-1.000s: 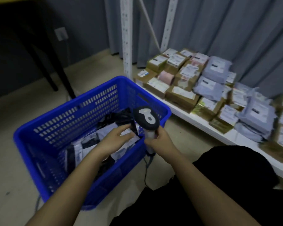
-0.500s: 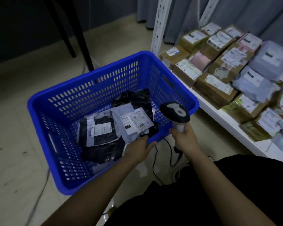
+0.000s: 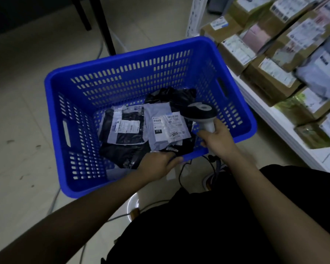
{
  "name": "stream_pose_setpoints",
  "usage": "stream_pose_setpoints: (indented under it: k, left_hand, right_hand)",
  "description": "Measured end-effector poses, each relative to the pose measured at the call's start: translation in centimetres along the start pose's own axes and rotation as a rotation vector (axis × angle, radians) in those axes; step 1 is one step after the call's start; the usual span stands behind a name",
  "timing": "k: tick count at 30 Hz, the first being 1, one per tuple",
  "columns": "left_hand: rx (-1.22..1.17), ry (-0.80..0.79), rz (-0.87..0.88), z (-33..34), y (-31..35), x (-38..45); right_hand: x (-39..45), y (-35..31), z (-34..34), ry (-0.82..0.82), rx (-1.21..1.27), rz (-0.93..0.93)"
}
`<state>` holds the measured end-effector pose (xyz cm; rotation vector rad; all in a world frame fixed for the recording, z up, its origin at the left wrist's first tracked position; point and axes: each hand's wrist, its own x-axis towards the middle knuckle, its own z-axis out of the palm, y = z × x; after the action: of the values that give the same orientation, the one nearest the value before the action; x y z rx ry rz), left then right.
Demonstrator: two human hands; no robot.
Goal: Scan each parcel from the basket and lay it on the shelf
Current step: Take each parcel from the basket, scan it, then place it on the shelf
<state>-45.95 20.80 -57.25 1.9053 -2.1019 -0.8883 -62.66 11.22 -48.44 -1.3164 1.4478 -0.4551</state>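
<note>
A blue slotted basket (image 3: 122,73) stands on the floor and holds several bagged parcels. On top lies a grey parcel (image 3: 166,128) with a white barcode label, next to a black parcel (image 3: 122,130) with its own label. My left hand (image 3: 158,164) grips the near edge of the grey parcel at the basket's near rim. My right hand (image 3: 217,138) holds a handheld scanner (image 3: 202,113) by its grip, its dark head hanging over the basket's right side, just right of the grey parcel. The white shelf (image 3: 274,121) runs along the right.
Several brown boxes (image 3: 271,77) and grey bags (image 3: 320,73) with labels cover the shelf. A white perforated upright (image 3: 196,14) rises at the shelf's left end. Dark table legs (image 3: 103,25) stand behind the basket. The scanner's cable (image 3: 181,174) trails on the floor by my black-clad lap.
The camera has tilted down and closer to the basket. My left hand slid from the parcel's top to its near edge. The scanner moved in over the basket's right side.
</note>
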Motion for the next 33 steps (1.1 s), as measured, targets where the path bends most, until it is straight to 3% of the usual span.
stream_pose_setpoints:
  k: [3, 5, 10, 17, 24, 29, 33]
  left_hand:
    - [-0.276, -0.183, -0.246, -0.7, -0.9, 2.8]
    - [-0.377, -0.257, -0.322, -0.1, -2.4, 5.5]
    - [-0.505, -0.299, -0.52, 3.6, -6.0, 10.9]
    - [-0.633, -0.228, -0.631, 7.5, -8.0, 15.3]
    - [-0.803, -0.219, -0.731, 9.9, -8.5, 19.1]
    - [-0.561, -0.33, -0.757, 10.3, -8.0, 21.1]
    - [-0.596, -0.237, -0.803, 10.4, -8.1, 21.7]
  right_hand:
    - [0.0, 0.1, 0.2, -0.017, 0.005, 0.033]
    - [0.2, 0.0, 0.1, 0.006, 0.029, 0.043]
    - [1.6, -0.6, -0.5, 0.046, 0.101, 0.04]
    - [4.4, 0.0, -0.7, 0.152, 0.338, -0.049]
    - [6.9, 1.3, -1.0, 0.114, 0.285, 0.057]
    - [7.5, 1.9, -1.2, 0.088, 0.311, 0.085]
    - [7.4, 2.2, -1.5, 0.076, 0.341, 0.115]
